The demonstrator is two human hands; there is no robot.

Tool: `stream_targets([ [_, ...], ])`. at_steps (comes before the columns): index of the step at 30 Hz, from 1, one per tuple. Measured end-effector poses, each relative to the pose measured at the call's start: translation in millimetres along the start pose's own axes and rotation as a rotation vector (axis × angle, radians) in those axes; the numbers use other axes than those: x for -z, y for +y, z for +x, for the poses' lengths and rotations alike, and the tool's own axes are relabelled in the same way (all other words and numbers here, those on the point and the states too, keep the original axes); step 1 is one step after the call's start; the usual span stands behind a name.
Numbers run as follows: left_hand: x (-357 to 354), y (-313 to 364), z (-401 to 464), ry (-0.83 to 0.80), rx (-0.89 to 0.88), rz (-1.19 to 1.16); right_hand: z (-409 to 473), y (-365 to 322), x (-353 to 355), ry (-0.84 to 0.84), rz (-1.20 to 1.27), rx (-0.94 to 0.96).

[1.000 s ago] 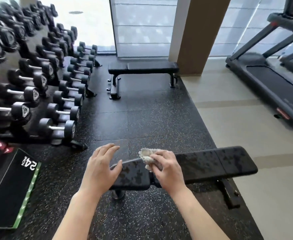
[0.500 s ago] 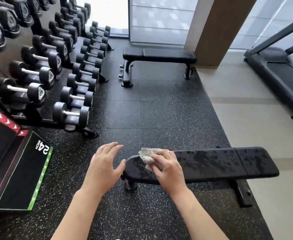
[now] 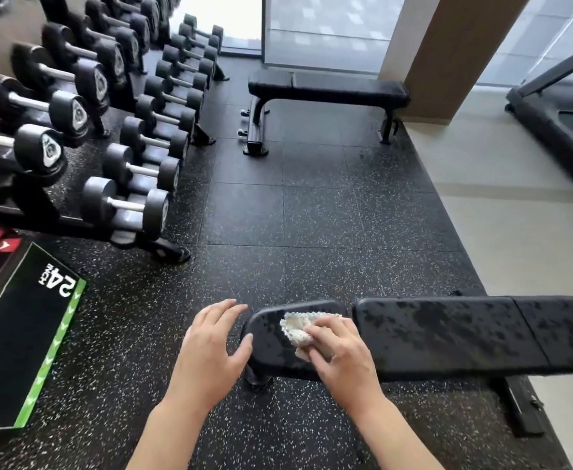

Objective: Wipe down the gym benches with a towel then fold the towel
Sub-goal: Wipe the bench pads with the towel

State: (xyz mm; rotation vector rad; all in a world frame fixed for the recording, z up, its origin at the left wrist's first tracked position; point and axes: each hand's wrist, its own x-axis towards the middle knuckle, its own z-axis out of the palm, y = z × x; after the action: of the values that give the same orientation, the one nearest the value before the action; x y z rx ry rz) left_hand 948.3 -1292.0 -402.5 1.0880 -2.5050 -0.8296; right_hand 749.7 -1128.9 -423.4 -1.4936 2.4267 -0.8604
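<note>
From the head camera, the right hand (image 3: 341,354) presses a small, bunched white terry towel (image 3: 297,329) onto the short end pad of the near black padded gym bench (image 3: 447,334). Its fingers lie curled over the cloth, pinning it against the vinyl, while most of the towel is hidden beneath the palm. The left hand (image 3: 210,351) sits just beside the bench's rounded end, fingers relaxed and spread, holding nothing; its thumb is at the pad's edge, though whether it touches cannot be told.

The pad is mottled with dark wet-looking patches along its whole length, so most of this bench probably remains to be wiped. A second black flat bench (image 3: 329,89) stands well apart near the tan pillar (image 3: 454,45), apparently untouched.

The risk here is the wadded towel: bunched so small, it covers little surface per stroke and could leave streaks or slip out from under the fingers near the edge.

Compared with half a second ago, the hands and towel keep the same arrangement; only the viewpoint has swung, bringing the bench further right in frame.
</note>
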Motion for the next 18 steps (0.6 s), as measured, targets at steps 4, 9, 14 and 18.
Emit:
stream_targets([
  [4, -61, -45, 10, -0.006, 0.013, -0.019, -3, 49, -65, -0.034, -0.008, 0.012],
  [9, -139, -107, 19, 0.012, 0.027, -0.046, -3, 93, -142, -0.015, 0.004, 0.070],
  [14, -210, -167, 24, 0.045, 0.050, -0.068, -10, 127, -223, -0.014, -0.013, 0.229],
  [18, -257, -209, 24, 0.067, 0.079, -0.076, -14, 147, -282, -0.013, -0.109, 0.320],
])
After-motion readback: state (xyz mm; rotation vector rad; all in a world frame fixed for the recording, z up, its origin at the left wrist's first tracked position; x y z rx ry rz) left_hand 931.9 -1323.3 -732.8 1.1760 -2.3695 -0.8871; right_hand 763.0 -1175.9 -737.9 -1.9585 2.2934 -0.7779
